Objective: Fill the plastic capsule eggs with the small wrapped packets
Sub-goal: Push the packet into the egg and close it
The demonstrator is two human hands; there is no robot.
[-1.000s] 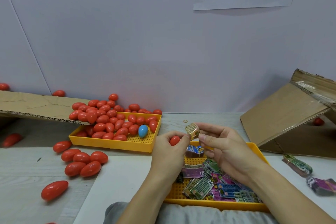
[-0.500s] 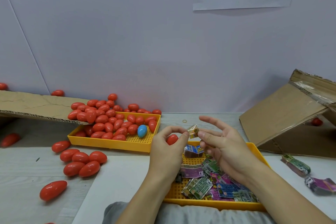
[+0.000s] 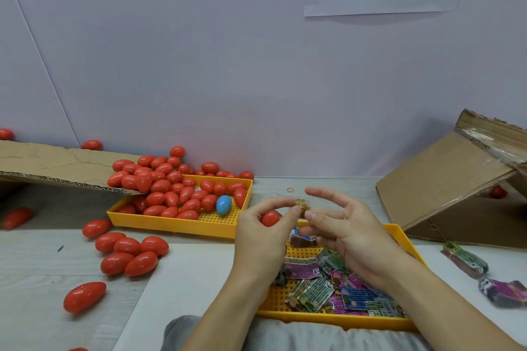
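Observation:
My left hand (image 3: 263,232) curls round a red capsule piece (image 3: 270,219) and its fingertips touch a small folded yellow packet (image 3: 302,204). My right hand (image 3: 346,232) pinches that packet between thumb and forefinger, its other fingers spread. Both hands hover over the near yellow tray (image 3: 399,239), which holds several colourful wrapped packets (image 3: 319,292). The far yellow tray (image 3: 176,223) is heaped with red capsule eggs (image 3: 171,188) and one blue egg (image 3: 223,204).
Loose red eggs (image 3: 128,255) lie on the table left of the trays. A cardboard flap (image 3: 57,165) overhangs the far tray; a tilted cardboard box (image 3: 450,188) stands right. Two packet bundles (image 3: 467,261) lie at the right edge. A rubber band (image 3: 290,190) sits behind my hands.
The packet has been folded smaller and brought down against the left fingertips. My right hand's free fingers have spread apart.

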